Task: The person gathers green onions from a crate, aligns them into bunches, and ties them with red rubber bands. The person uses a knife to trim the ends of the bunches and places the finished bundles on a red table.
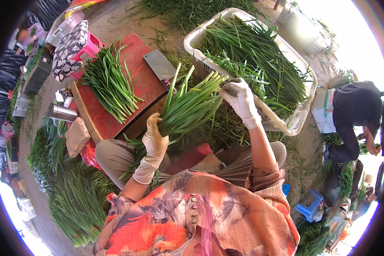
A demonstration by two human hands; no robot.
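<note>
My left hand (156, 140), in a white glove stained yellowish, grips the leafy lower side of a bundle of green garlic chives (192, 105). A thin band circles the bundle near its pale cut ends, which point up and right. My right hand (241, 99), also gloved, is at those stem ends with thumb and fingers pinched together; whether a stem is between them is hard to tell. Another pile of chives (112, 83) lies on the red board (131, 48). A cleaver (160, 65) rests at the board's right edge, its handle partly behind the held bundle.
A white plastic crate (312, 92) heaped with chives stands at the right. Left of the board are a steel flask (62, 112), a brick (77, 137) and a pink stool (93, 48) with a cushion. Bundled chives (77, 204) cover the ground lower left. A person (355, 112) bends at the far right.
</note>
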